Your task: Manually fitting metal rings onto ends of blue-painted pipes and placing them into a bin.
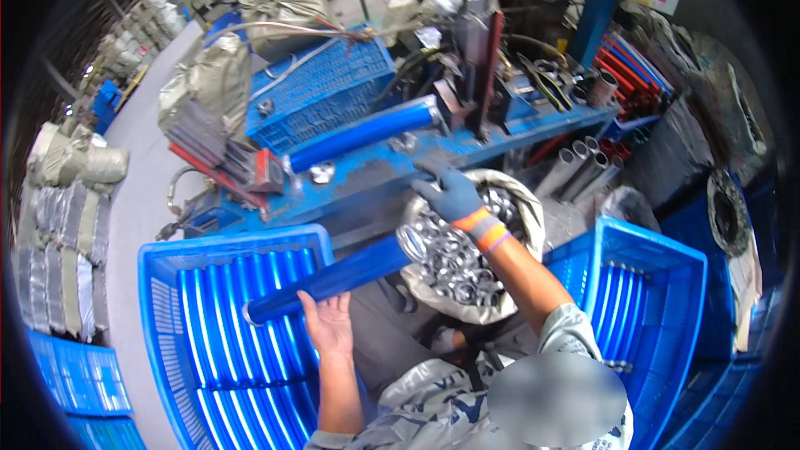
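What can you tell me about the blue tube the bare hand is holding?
The tube is long, round and glossy blue, with a silvery metal ring at each end. It lies slanted, its lower end over the left crate full of similar blue tubes, its upper end by the sack of rings. The left hand supports it from below.

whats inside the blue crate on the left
The blue crate holds blue tubes laid side by side. The left hand holds another tube above them. Anything beneath them is hidden.
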Demonstrator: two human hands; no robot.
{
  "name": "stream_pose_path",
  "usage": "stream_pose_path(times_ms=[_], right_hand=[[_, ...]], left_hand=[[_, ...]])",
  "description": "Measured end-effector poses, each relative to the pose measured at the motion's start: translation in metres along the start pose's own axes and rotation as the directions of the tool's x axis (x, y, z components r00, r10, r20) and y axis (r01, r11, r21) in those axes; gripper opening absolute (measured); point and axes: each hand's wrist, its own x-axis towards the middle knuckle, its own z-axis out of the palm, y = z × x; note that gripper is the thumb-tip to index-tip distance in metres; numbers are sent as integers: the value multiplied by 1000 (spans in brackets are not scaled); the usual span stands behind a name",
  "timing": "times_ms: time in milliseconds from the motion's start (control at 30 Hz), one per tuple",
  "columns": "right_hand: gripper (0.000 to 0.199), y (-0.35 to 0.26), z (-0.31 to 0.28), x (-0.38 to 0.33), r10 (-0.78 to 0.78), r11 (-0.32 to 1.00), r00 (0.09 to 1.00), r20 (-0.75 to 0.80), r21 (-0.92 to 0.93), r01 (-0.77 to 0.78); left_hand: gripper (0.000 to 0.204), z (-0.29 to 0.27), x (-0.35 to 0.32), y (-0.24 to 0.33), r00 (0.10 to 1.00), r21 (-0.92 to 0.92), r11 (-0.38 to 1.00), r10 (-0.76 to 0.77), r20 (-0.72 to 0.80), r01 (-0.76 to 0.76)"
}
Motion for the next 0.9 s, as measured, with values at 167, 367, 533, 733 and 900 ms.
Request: stream_pose_path(times_ms=[167,367,533,733,900], right_hand=[[81,35,57,146,-323,573,946,-13,-798,185],[70,41,13,186,-407,555,914,8,-792,254],[64,-101,-56,67,-271,963,938,-216,-70,262],[66,-46,-159,-154,118,929,802,-586,351,120],[87,-43,-171,-276,363,881,731,-578,467,-67]], left_hand=[[58,-24,-3,15,999,26,1000,-10,47,9],[59,-5,16,-7,998,90,995,-49,43,46],[57,9,69,-50,994,109,988,-106,-26,108],[81,181,237,-155,983,102,988,-130,130,118],[71,182,351,-166,994,131,985,-108,-20,109]])
